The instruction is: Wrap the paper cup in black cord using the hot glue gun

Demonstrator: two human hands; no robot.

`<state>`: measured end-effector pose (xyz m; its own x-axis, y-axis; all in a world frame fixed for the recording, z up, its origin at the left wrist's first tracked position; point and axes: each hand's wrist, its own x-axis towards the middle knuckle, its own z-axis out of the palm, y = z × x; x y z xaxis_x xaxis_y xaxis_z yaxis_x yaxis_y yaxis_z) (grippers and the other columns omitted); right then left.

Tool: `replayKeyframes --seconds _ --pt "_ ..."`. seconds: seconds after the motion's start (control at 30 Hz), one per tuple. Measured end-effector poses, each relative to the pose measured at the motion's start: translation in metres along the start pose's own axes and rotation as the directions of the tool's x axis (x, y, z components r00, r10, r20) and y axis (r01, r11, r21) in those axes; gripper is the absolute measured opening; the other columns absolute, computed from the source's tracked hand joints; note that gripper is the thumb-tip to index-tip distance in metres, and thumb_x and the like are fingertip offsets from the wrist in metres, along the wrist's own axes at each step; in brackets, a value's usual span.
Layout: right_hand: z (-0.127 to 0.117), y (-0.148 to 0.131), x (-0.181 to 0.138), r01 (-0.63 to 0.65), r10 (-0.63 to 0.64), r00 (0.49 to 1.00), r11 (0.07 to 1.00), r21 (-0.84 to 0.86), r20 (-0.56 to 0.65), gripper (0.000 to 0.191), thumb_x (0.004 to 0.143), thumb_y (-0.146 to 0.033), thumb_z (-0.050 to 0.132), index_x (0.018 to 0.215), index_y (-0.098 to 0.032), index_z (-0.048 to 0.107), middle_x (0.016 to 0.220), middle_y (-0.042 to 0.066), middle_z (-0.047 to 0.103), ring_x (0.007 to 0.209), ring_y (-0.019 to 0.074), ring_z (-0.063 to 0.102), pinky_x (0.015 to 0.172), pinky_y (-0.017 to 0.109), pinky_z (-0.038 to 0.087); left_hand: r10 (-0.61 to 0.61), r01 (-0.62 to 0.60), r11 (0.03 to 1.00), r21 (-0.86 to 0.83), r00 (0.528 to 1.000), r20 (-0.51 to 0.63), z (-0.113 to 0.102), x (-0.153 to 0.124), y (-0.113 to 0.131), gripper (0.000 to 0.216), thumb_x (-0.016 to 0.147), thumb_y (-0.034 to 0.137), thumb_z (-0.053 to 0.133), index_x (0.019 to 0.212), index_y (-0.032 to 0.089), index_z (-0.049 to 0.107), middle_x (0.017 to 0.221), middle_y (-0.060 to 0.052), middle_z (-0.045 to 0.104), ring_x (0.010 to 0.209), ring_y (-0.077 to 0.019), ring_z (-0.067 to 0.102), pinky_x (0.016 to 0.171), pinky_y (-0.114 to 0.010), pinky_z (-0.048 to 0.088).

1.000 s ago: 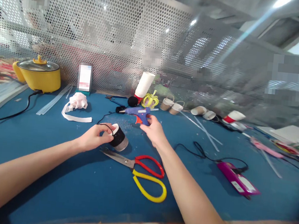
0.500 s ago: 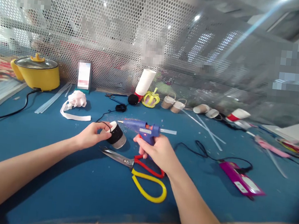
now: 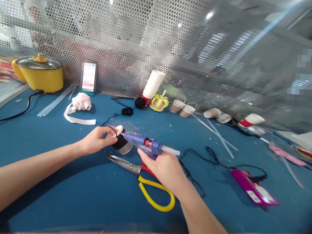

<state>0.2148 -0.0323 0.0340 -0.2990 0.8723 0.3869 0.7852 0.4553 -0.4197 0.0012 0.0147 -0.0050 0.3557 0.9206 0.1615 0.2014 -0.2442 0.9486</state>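
On a blue worktable (image 3: pixel 57 166), a cup (image 3: pixel 123 146) beside scissors (image 3: pixel 149 185) was pinched by the left hand (image 3: pixel 95 141), a glue gun (image 3: pixel 144 143) clenched in the right hand (image 3: pixel 164 168), its nozzle (image 3: pixel 126 134) near enough those fingers (image 3: pixel 113 138) that a burn was feared.

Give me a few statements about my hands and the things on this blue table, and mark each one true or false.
1. The right hand holds a blue glue gun. True.
2. The glue gun's tip points away from the left hand. False: it points at the cup wrapped in black cord, which the left hand holds.
3. Scissors with red and yellow handles lie on the table, just under the right hand. True.
4. The yellow pot stands at the table's far right. False: the pot stands at the far left, by the mesh wall.
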Motion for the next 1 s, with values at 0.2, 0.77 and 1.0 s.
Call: replayKeyframes --seconds 0.2,0.77,1.0 --pt "0.000 -0.002 0.000 0.082 -0.082 0.997 0.996 -0.044 0.009 0.012 0.078 -0.024 0.049 0.078 -0.017 0.059 0.064 0.003 0.062 0.055 0.0147 0.058 0.052 0.024 0.044 -0.009 0.009 1.000 0.005 1.000 0.003 0.000 0.001 -0.002 0.020 0.070 0.035 0.056 0.069 0.015 0.054 0.106 -0.010 0.060 0.110 -0.0237 0.050 0.097 -0.037 0.034" --pt "-0.001 -0.004 0.002 0.078 -0.078 0.997 0.995 -0.069 0.008 0.011 0.077 -0.023 0.049 0.073 -0.018 0.058 0.060 0.002 0.059 0.051 0.0132 0.055 0.051 0.023 0.043 0.016 -0.021 0.944 0.328 1.000 0.019 -0.004 0.000 0.007 0.024 0.075 0.038 0.051 0.072 0.015 0.058 0.066 0.001 0.059 0.061 -0.0123 0.051 0.059 -0.023 0.041" --pt "-0.003 -0.008 0.004 0.092 -0.090 0.995 0.994 -0.052 0.041 0.008 0.076 -0.020 0.050 0.072 -0.018 0.057 0.058 0.002 0.059 0.050 0.0129 0.054 0.049 0.023 0.043 0.066 -0.064 0.969 0.239 0.998 0.003 -0.005 0.000 0.005 0.018 0.073 0.034 0.054 0.070 0.016 0.051 0.110 -0.007 0.061 0.091 -0.0190 0.057 0.077 -0.029 0.043"
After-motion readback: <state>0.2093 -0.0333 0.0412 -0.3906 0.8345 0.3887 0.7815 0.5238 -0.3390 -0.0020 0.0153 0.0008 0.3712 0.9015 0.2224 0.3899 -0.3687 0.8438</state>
